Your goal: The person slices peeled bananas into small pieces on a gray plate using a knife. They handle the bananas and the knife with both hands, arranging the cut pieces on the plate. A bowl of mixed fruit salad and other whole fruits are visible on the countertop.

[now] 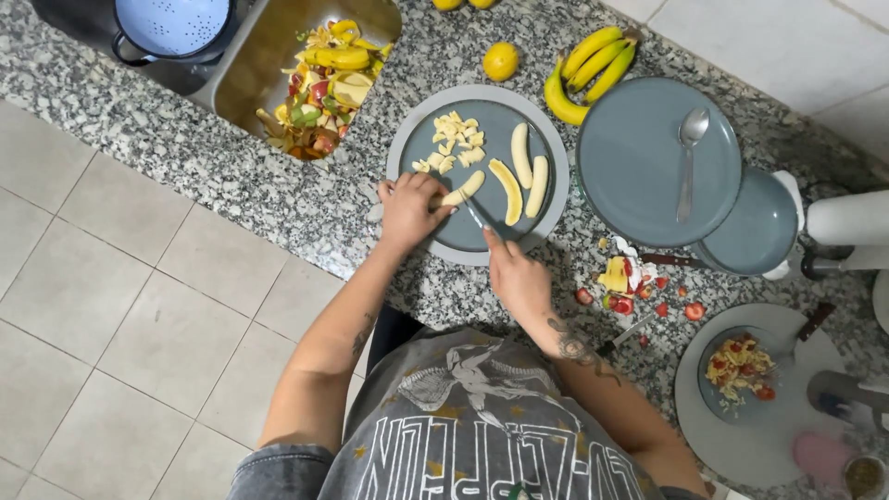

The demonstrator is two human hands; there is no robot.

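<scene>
Banana pieces [463,189] lie on a grey plate [546,139] on the speckled stone counter [278,185], beside three peeled halves [523,176] and a heap of small chunks [452,143]. The left hand [407,208] has its fingers curled down on one piece, pinning it. The right hand [517,276] is closed around a knife [479,218], its blade just beside that piece.

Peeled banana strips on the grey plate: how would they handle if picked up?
The strips look soft and thin, so likely floppy and easy to break. Peeled flesh is probably slippery. They lie flat on the plate, so unlikely to roll.
</scene>
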